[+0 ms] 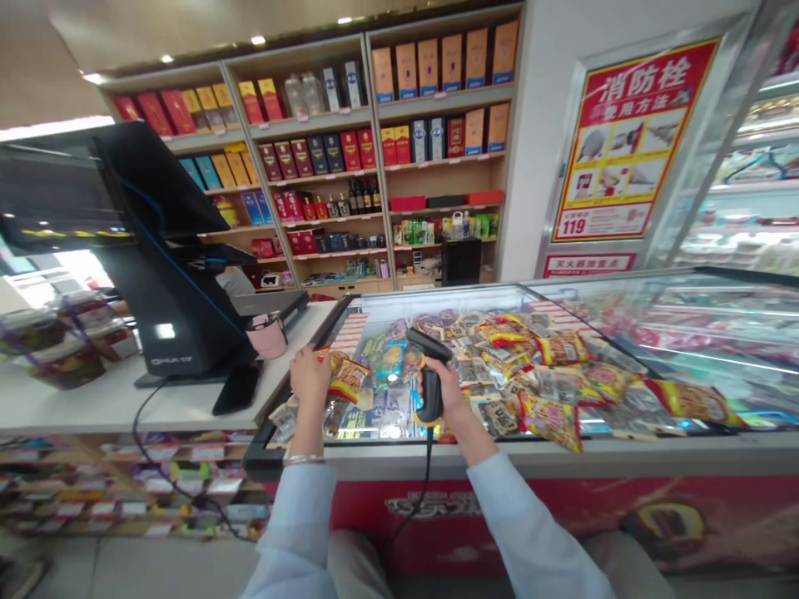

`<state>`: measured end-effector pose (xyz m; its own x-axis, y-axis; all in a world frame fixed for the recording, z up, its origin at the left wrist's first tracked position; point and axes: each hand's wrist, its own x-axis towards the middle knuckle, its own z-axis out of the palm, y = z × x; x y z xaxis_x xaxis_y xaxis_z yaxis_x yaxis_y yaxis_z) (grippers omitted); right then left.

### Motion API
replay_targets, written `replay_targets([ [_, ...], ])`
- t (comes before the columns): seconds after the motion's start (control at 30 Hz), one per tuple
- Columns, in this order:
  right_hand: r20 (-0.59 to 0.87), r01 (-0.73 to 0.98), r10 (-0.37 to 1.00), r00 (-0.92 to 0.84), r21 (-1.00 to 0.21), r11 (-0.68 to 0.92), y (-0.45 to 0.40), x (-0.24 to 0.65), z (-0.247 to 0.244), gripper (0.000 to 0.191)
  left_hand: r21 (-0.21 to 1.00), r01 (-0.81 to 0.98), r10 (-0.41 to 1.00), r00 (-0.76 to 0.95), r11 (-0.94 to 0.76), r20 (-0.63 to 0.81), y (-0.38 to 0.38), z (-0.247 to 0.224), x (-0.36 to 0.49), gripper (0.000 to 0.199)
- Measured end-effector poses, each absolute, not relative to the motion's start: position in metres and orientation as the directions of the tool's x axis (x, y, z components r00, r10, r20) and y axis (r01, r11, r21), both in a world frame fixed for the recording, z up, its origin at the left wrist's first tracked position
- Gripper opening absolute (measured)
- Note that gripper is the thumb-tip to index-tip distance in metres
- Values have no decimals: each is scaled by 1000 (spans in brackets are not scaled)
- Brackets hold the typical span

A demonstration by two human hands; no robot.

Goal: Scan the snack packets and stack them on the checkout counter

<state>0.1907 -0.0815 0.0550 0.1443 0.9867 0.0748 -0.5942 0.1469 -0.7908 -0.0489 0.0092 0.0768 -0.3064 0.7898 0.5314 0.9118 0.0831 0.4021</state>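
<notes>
My right hand (442,391) is wrapped around the grip of a black handheld barcode scanner (430,378). The scanner's head tilts up and to the left, and its cord hangs down in front of the freezer. At the left end of the glass-topped chest freezer (374,312), my left hand (310,378) has its fingers curled over a small red-and-yellow snack packet (325,356), mostly hidden by the hand. Just right of it lies another red-and-yellow snack packet (349,381). Many more small packets (555,416) are spread over the glass toward the right.
On the white counter (187,412) at left stand a black checkout terminal (168,274), a black phone (238,388), a pink cup-like holder (267,334) and clear tubs (56,341). Behind the freezer, wooden shelves (325,179) carry boxed bottles. A red poster (633,141) hangs at right.
</notes>
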Motion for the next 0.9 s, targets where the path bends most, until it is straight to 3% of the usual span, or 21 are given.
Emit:
replay_targets([
  [0.27,75,-587,956,283,-775,235,-97,270,73,29,487,857,771,-192,-170,608,4,88,27,37],
  [0.6,46,-551,908,415,-782,291,-113,361,64,32,515,799,880,38,-312,474,-2,71,140,32],
  [0.9,8,-570,908,419,-776,270,-109,408,42,32,550,730,904,233,-407,360,20,43,208,36],
])
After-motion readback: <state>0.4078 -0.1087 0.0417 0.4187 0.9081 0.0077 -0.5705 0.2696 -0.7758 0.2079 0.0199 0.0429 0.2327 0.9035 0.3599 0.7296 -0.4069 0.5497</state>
